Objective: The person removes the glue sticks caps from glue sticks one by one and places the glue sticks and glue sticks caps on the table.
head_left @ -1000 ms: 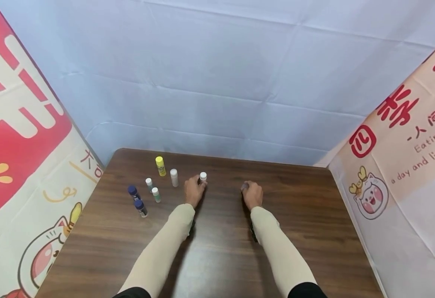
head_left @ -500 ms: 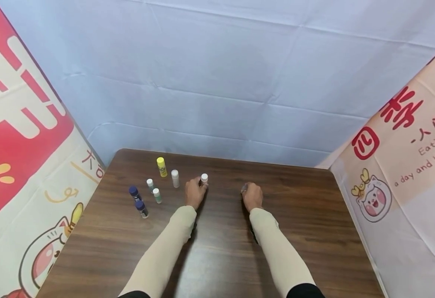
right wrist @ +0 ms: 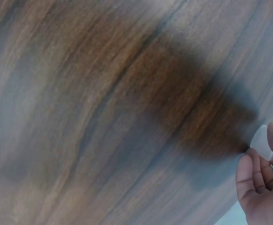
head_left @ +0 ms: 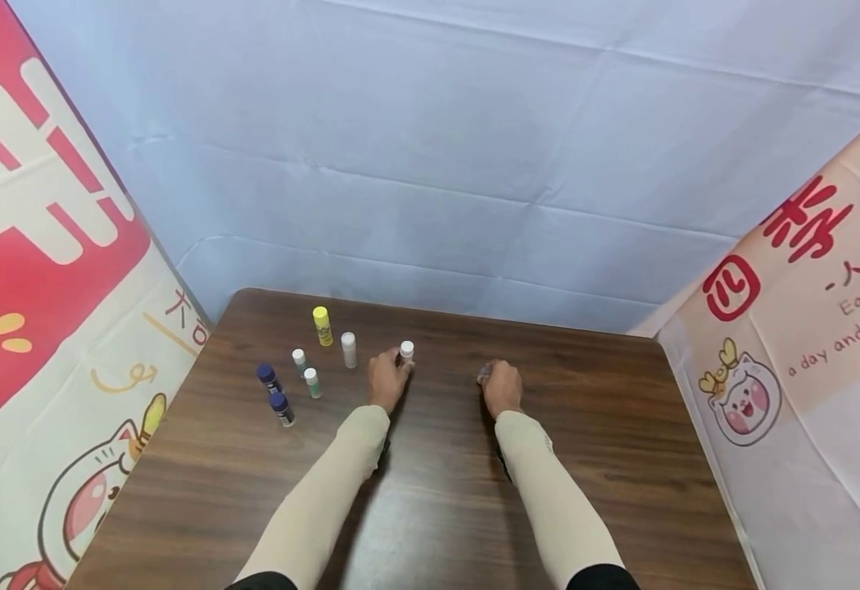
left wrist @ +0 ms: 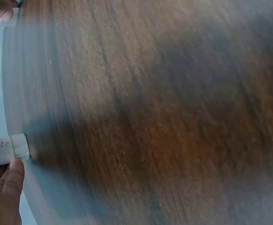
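Observation:
Toward the back middle of the table, my left hand (head_left: 386, 381) grips an upright glue stick (head_left: 407, 351) with a white cap. In the left wrist view, the thumb and fingers lie on either side of its white printed tube (left wrist: 3, 151). To the right, level with it, my right hand (head_left: 502, 388) pinches a small translucent piece. The right wrist view shows this piece (right wrist: 261, 143) as clear and round-edged, like a cap, between thumb and curled fingers, close over the tabletop. Part of it is hidden by the thumb.
Left of my left hand stand a white glue stick (head_left: 349, 351), a yellow one (head_left: 323, 326), two small white-capped green ones (head_left: 313, 383) and two dark blue ones (head_left: 281, 410). The wooden table (head_left: 430, 508) ends at a pale cloth backdrop (head_left: 430, 164); printed banners (head_left: 813, 369) flank it.
The head view has shifted slightly. Both hands keep their holds and stay almost in place; the standing glue sticks have not moved on the table.

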`<action>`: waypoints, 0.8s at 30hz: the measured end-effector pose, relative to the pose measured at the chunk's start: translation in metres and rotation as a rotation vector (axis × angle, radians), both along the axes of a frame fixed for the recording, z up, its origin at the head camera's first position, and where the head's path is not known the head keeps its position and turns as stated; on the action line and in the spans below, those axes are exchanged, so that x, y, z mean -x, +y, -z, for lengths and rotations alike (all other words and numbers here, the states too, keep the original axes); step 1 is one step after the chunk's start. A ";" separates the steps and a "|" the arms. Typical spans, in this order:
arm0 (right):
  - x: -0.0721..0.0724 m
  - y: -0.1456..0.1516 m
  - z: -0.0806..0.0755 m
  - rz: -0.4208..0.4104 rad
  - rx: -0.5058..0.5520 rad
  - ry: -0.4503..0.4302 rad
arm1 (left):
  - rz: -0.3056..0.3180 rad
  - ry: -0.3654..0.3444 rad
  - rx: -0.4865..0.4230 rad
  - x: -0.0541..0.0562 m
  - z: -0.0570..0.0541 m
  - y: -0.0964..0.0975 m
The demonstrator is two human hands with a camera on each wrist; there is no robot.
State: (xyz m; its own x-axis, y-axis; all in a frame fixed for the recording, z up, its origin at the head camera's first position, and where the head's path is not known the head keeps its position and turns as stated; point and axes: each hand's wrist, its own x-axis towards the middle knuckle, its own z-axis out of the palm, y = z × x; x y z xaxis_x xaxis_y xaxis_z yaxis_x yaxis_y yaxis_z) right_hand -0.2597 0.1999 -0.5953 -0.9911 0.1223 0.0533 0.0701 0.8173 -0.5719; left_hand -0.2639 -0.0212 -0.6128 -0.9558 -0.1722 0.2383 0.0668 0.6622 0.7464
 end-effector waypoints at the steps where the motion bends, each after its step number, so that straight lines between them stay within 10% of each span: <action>1: 0.000 0.000 0.000 0.002 0.006 -0.003 | 0.006 -0.006 0.014 0.000 -0.001 -0.001; 10: 0.001 0.000 -0.002 0.016 0.076 -0.022 | -0.003 -0.073 0.043 -0.011 -0.010 -0.004; 24: 0.004 0.006 -0.002 0.035 0.071 -0.043 | -0.360 0.295 -0.173 -0.033 -0.024 -0.010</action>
State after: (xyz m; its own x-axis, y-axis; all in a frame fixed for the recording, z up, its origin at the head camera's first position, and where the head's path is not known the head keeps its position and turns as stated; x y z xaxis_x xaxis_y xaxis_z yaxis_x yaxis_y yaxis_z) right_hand -0.2638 0.2056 -0.5933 -0.9874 0.1585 0.0007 0.1235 0.7717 -0.6239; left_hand -0.2306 -0.0311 -0.5886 -0.7243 -0.5398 0.4289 0.0819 0.5504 0.8309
